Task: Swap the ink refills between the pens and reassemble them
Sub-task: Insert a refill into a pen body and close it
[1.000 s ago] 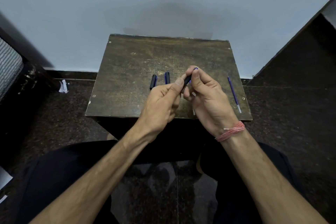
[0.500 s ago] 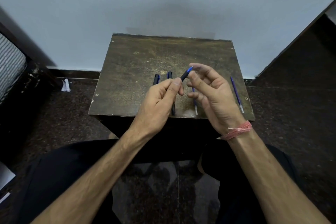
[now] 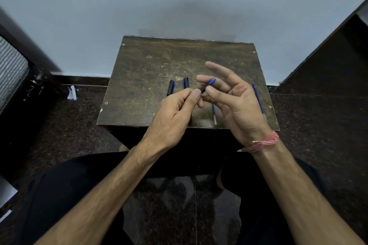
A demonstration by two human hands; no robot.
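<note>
My left hand (image 3: 175, 117) pinches the lower end of a dark pen barrel (image 3: 203, 89) whose blue tip points up and to the right. My right hand (image 3: 237, 101) is beside that tip with its fingers spread; the thumb and forefinger lie close to the tip without clamping it. Two dark pen caps (image 3: 171, 87) (image 3: 185, 83) lie side by side on the small brown table (image 3: 139, 77), just left of my hands. One blue ink refill (image 3: 214, 114) lies near the table's front edge between my hands. A second refill (image 3: 258, 98) lies near the right edge.
The table stands against a pale wall. Dark speckled floor surrounds it, with a scrap of white paper (image 3: 71, 92) on the left. A striped object (image 3: 12, 69) is at far left, and a dark panel (image 3: 328, 61) rises on the right. My legs are below.
My right hand has let go of the pen tip and spread its fingers, moving slightly right. The left hand keeps hold of the barrel, whose blue tip now shows.
</note>
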